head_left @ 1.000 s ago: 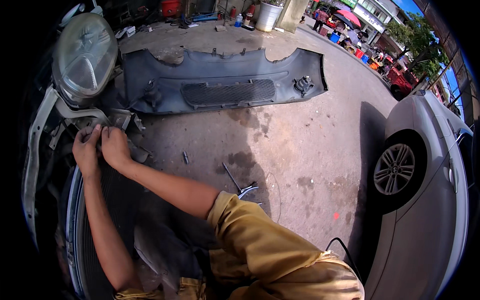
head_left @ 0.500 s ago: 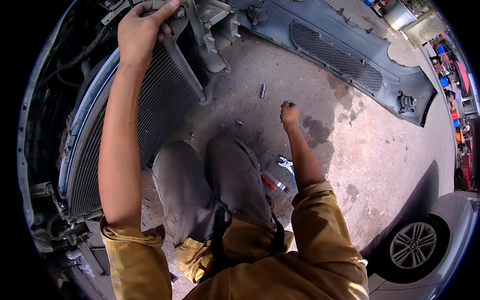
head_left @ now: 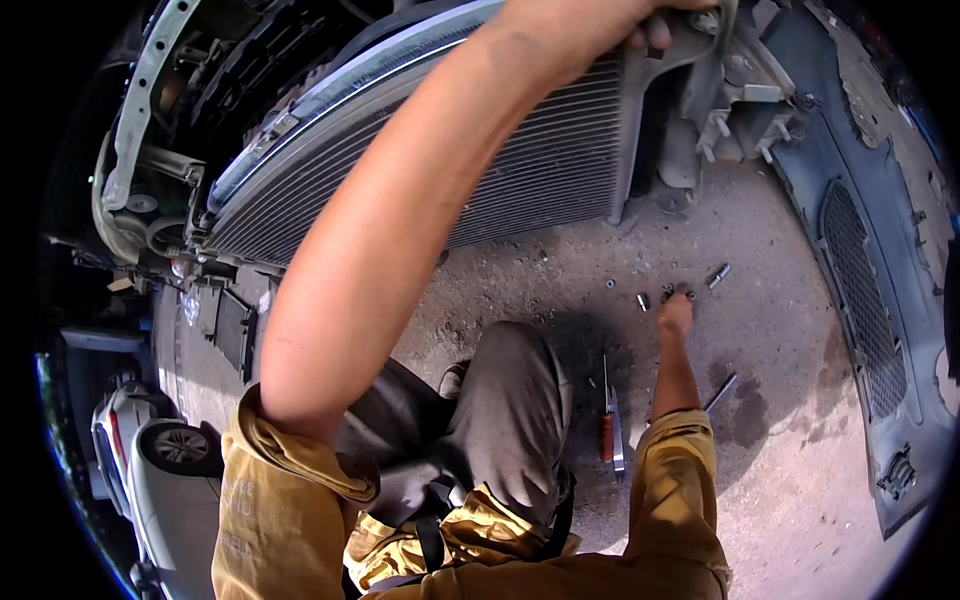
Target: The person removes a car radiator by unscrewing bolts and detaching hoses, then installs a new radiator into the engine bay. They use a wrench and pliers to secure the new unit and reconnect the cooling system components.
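Observation:
My left hand (head_left: 610,18) is up at the top edge of the view, its fingers curled over the metal bracket (head_left: 690,45) at the upper corner of a car's finned radiator (head_left: 540,150). Part of that hand is cut off. Low over the ground, my right hand (head_left: 677,314) has its fingers drawn together among small nuts; whatever they hold is hidden. Beside it lie a short metal socket (head_left: 643,302) and a longer socket (head_left: 719,276). A small ring-shaped nut (head_left: 611,283) lies farther left.
A screwdriver with an orange-red handle (head_left: 606,437) and a metal-handled tool (head_left: 722,391) lie either side of my right forearm. The removed bumper cover (head_left: 868,300) rests along the right. A parked white car (head_left: 185,500) stands at the left, near a dark panel (head_left: 235,335).
The view has swung left, so the radiator and bumper cover appear farther right. My right hand has gone down to the small parts on the ground. My left hand stays at the bracket.

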`<state>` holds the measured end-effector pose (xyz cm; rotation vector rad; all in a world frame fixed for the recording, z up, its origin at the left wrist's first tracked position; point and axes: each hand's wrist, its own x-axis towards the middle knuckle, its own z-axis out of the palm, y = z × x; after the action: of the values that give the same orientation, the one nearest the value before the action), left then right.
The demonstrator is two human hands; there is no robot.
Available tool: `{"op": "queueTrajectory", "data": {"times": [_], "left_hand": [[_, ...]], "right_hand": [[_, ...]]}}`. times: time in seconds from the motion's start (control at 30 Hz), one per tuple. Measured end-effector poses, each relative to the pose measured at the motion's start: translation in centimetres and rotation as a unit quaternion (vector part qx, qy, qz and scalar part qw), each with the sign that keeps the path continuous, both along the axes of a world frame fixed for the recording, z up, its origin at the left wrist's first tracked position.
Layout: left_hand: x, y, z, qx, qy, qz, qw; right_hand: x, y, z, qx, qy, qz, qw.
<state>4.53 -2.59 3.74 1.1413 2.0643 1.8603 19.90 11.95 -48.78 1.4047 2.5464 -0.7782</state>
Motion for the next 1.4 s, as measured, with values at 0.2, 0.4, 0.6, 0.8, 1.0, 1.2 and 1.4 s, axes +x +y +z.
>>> {"op": "queueTrajectory", "data": {"times": [0.2,0.4,0.6,0.8,1.0,1.2,1.4], "left_hand": [[-0.7,-0.5,-1.0,0.086,-0.138,0.004,0.987],[1.4,4.4,-1.0,0.113,-0.029,0.139,0.983],[1.0,-2.4,-2.6,0.092,-0.026,0.075,0.993],[3.1,-28.4,0.0,0.134,0.201,0.043,0.969],[-0.4,-50.1,-1.4,0.157,-0.105,0.286,0.940],[-2.7,-51.5,-1.6,0.139,-0.140,0.134,0.971],[-3.5,-51.3,-1.8,0.211,-0.212,0.076,0.951]], "right_hand": [[2.1,-2.0,-0.7,0.049,0.024,0.125,0.991],[3.8,-4.6,-5.6,0.131,0.391,0.164,0.896],[0.1,-24.8,18.3,0.013,0.564,0.211,0.798],[1.2,-36.8,33.8,-0.260,0.482,0.057,0.835],[-1.9,-47.1,42.2,-0.222,0.496,0.177,0.820],[-9.2,-51.6,48.3,-0.086,0.492,0.256,0.828],[-11.0,-52.7,50.0,-0.168,0.472,0.223,0.836]]}}
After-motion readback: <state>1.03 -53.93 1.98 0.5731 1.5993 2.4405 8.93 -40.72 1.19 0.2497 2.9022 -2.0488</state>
